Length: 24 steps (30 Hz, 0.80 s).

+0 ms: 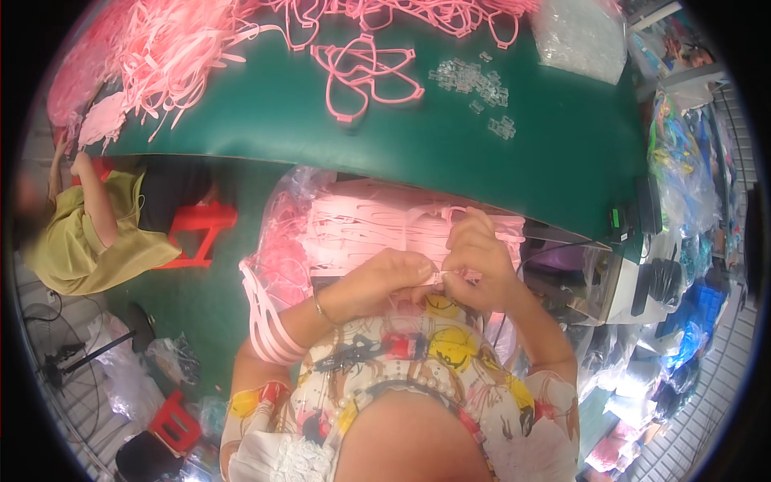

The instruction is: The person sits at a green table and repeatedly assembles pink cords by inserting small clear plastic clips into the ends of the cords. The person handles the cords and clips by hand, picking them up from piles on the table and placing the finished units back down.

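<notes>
My left hand [384, 277] and my right hand [483, 261] meet in front of my chest, both closed in a pinch. Between their fingertips is a small piece of a pink strap [438, 277]; its exact shape is partly hidden by the fingers. A pink loop [456, 212] shows at the upper fingers of my right hand. Several pink strap loops [269, 321] hang around my left forearm. Just beyond my hands lies a thick bundle of pink straps [357, 221], below the table edge.
On the green table [265, 112] lie tangled pink frame-like loops [365, 76], a pile of small clear plastic clips [472, 82], heaped pink straps [181, 56] and a clear plastic bag [580, 36]. A co-worker in a yellow-green top [96, 233] sits at left, near a red stool [201, 233].
</notes>
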Available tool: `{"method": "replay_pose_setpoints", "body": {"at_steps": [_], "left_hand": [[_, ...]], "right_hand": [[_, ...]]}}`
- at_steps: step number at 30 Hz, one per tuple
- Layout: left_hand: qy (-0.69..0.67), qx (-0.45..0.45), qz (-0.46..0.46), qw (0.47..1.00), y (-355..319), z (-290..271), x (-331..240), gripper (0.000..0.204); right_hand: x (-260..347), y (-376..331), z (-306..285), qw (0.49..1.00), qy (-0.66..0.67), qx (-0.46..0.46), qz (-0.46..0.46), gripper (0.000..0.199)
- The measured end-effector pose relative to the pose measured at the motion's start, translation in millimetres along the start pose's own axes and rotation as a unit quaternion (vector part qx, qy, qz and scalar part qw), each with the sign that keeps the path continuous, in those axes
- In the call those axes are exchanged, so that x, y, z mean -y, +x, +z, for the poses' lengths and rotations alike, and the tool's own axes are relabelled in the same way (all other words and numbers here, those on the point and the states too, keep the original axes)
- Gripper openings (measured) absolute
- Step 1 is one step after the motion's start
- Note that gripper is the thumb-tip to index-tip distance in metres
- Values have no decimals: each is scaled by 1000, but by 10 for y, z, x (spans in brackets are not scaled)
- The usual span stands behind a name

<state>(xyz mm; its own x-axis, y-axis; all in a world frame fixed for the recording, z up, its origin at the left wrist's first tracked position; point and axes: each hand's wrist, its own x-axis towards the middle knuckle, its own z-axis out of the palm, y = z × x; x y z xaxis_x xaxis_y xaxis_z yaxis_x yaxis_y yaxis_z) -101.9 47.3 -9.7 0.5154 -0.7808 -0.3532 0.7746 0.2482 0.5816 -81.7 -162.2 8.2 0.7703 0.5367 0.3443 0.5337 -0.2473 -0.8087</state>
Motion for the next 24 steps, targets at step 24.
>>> {"method": "replay_pose_setpoints", "body": {"at_steps": [24], "left_hand": [[164, -105, 38, 980, -120, 22, -126, 22]], "right_hand": [[-67, 7, 49, 998, 41, 21, 41, 27]]}}
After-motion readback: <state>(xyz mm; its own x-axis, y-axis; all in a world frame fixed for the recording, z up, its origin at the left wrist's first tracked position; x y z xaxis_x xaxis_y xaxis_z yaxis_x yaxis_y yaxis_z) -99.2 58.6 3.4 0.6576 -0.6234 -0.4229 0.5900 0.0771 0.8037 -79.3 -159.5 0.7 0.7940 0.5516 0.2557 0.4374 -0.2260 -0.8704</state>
